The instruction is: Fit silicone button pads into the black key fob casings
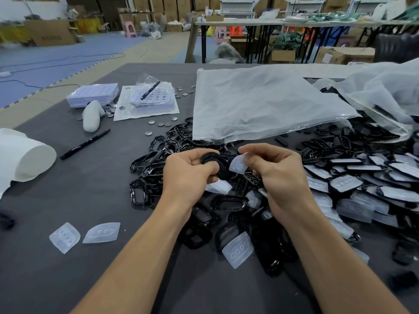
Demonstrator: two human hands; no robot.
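My left hand [189, 172] grips a black key fob casing [214, 163] above the middle of the grey table. My right hand [275, 172] pinches a translucent silicone button pad [238, 164] just right of the casing, close to it. Under both hands lies a heap of black casings [156, 168]. Two loose pads [65, 236] [102, 232] lie on the table at the near left, and another pad [238, 249] rests on casings near my right forearm. Casings with pads fitted [347, 183] are piled to the right.
A large clear plastic bag [260, 105] lies behind the heap. A black marker [85, 143], coin cells [161, 123], stacked cell trays [93, 95], another tray in a bag [154, 97] and a white roll [27, 157] occupy the left side of the table [68, 279].
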